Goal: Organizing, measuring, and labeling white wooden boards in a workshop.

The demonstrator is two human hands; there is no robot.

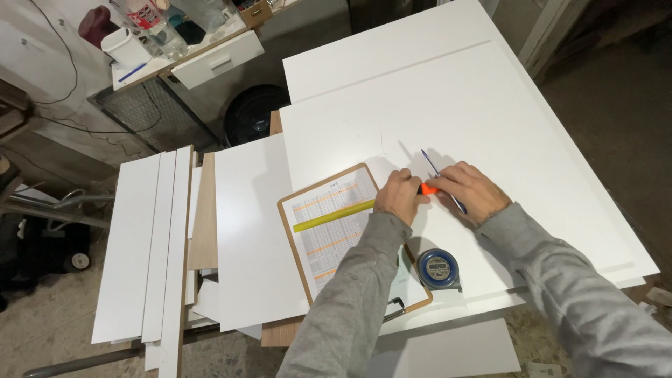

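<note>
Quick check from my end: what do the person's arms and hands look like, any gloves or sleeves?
Both arms wear long, loose grey sleeves of soft fabric, creased at the elbows and reaching the wrists. The left hand and right hand are bare: no gloves, and no rings or watch visible.

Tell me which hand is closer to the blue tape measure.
Left. The left hand lies on the clipboard up and left of the tape measure. The right hand, holding a blue pen, sits slightly farther, up and right of it.
</note>
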